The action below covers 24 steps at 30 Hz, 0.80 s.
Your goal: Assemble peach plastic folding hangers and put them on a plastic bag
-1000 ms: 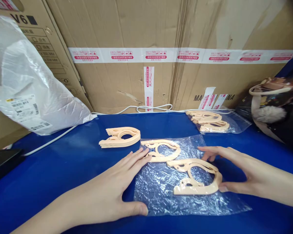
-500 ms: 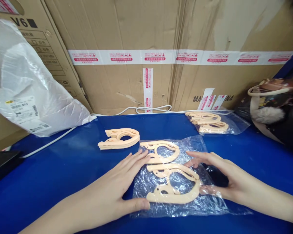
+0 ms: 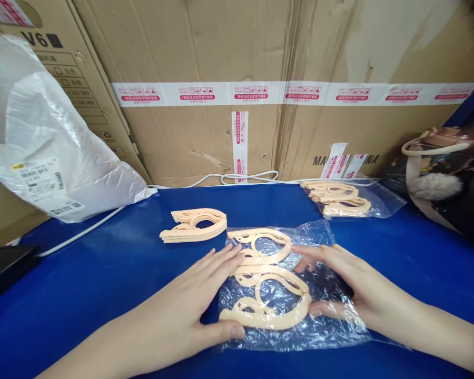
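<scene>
Two beige folded hangers lie one above the other in a clear plastic bag (image 3: 332, 326) on the blue table. The upper hanger (image 3: 286, 247) and the lower hanger (image 3: 290, 318) both have rounded ends facing right. My left hand (image 3: 189, 295) rests along the bag's left side, fingers stretched, its thumb over the lower hanger's left end. From the right, my right hand (image 3: 351, 279) touches the bag with thumb and fingers apart, the thumb against the lower hanger's rounded end. Behind my left fingers sits a stack of folded hangers (image 3: 199, 231).
At the back right, another clear bag (image 3: 385, 202) holds several hangers beside a dark bag (image 3: 430, 163) with a fluffy pompom. A white parcel bag (image 3: 63, 142) leans at left, near a black object (image 3: 8, 268). Large cardboard boxes (image 3: 205, 47) and a white cable (image 3: 248, 176) line the back.
The lower hanger has slid left inside the bag, up to my left thumb. My right hand has moved left with it; my left hand has stayed nearly still.
</scene>
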{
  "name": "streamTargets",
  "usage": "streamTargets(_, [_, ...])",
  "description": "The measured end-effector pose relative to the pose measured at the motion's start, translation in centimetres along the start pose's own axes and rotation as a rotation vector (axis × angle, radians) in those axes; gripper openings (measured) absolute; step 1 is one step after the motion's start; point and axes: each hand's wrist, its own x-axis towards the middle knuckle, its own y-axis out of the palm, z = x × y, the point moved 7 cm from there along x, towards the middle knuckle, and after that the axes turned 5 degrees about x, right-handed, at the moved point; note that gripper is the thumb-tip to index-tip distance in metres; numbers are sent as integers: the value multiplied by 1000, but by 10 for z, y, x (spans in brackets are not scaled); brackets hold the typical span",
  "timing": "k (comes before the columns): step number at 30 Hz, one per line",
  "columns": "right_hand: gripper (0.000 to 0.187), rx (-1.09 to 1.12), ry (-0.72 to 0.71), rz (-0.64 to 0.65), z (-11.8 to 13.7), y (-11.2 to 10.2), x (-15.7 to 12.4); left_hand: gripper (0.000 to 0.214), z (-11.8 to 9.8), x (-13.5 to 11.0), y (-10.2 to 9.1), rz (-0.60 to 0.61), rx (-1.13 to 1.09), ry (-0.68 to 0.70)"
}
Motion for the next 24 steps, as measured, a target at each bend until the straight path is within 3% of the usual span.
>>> streamTargets(3, [69, -31, -14, -61, -8, -8, -2, 79, 2, 0, 0, 26, 21, -36])
streamTargets(7, [47, -215, 10, -124, -23, -30, 2, 81, 1, 0, 0, 16, 61, 10])
streamTargets(11, [36, -288, -86, -157, -14, -46, 17, 83, 2, 2, -2, -26, 69, 48])
streamTargets(18, [43, -114, -209, 33, 6, -12, 60, 83, 3, 7, 0, 105, 73, 24])
streamTargets(24, [42, -32, -183, 49, 4, -4, 82, 86, 8, 7, 6, 219, 61, 12])
